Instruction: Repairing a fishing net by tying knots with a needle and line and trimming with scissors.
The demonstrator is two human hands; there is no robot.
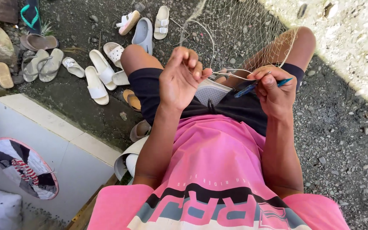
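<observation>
Head view looks straight down a pink shirt (218, 170) with grey and black lettering bands, and past it both forearms rise toward the work. Over on the left side, the left hand (179, 79) has its fingers curled in, tips pinched on a strand of pale cord (231, 76) that runs across to the other hand. The right hand (275, 91) is closed tight around a slim blue netting needle (248, 88), thumb and forefinger pressing it where the cord meets it, the blue tip poking out toward the lap. Black shorts (158, 91) sit just beneath both hands, with a grey mesh-patterned piece (211, 91) lying between the thighs. From the pinched cord, a fine pale fishing net (243, 34) fans upward and drapes over the right knee (301, 40), stretching on across the dark gravel ground (341, 127). Off to the left, a white tiled ledge (60, 136) borders the seat, and beyond it a scatter of white and tan sandals (101, 70) lies on the gravel. Farthest out, a pale concrete strip (354, 38) catches bright sun.
</observation>
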